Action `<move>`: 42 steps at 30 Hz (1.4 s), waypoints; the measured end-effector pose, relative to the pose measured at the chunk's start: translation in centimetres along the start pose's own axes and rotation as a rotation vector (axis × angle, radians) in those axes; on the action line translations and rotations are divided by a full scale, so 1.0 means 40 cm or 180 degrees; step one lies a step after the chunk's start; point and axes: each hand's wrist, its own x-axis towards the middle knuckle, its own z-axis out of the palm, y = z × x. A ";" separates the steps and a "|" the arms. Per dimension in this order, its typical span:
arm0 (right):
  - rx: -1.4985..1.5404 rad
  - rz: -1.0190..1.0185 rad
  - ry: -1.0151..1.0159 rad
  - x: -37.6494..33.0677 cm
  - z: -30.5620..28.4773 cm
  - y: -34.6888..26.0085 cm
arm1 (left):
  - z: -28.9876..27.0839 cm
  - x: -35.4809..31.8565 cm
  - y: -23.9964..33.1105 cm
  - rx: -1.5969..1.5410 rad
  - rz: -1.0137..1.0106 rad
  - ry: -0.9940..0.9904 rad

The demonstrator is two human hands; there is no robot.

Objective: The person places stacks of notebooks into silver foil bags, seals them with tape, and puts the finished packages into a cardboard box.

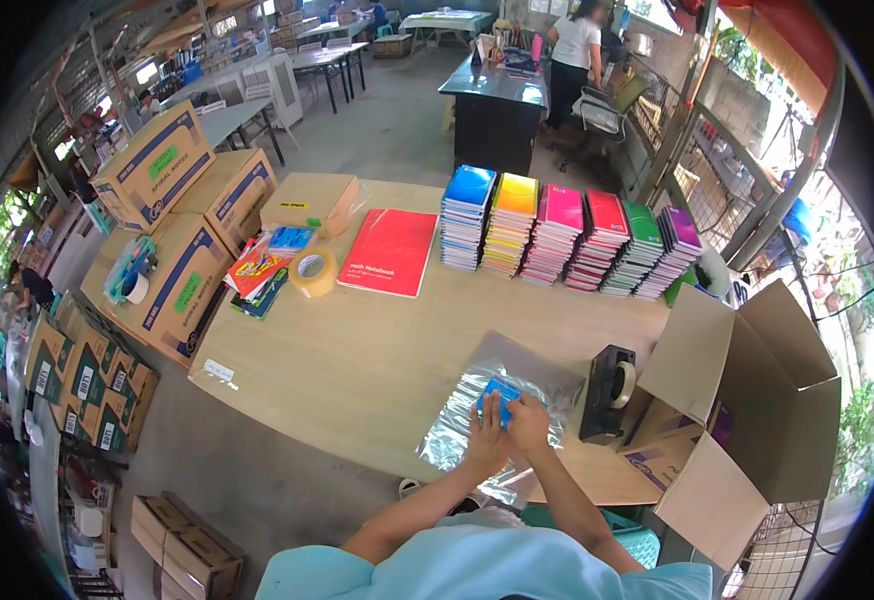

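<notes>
Left hand (pixel 487 440) flat, right hand (pixel 530 426) curled — together at the blue pack (pixel 499 391); right's grip unclear. Loose film (pixel 447 425) beneath them could bunch — if a palm drags.

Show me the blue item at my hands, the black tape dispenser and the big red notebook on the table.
Blue item (pixel 499 387): head view, on its uncovered upper part.
Black tape dispenser (pixel 600 397): head view, on its dark body.
Red notebook (pixel 389 248): head view, near the middle of its cover.

Red notebook (pixel 389 250): white lettering (pixel 383 272) | upper carton (pixel 153 168): dark print (pixel 176 186), green label (pixel 163 160) | lower carton (pixel 179 264): likewise
</notes>
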 end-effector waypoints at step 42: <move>-0.1198 0.0031 -0.0038 -0.115 0.045 -0.072 | -0.149 0.026 -0.135 -0.1049 0.1214 0.0665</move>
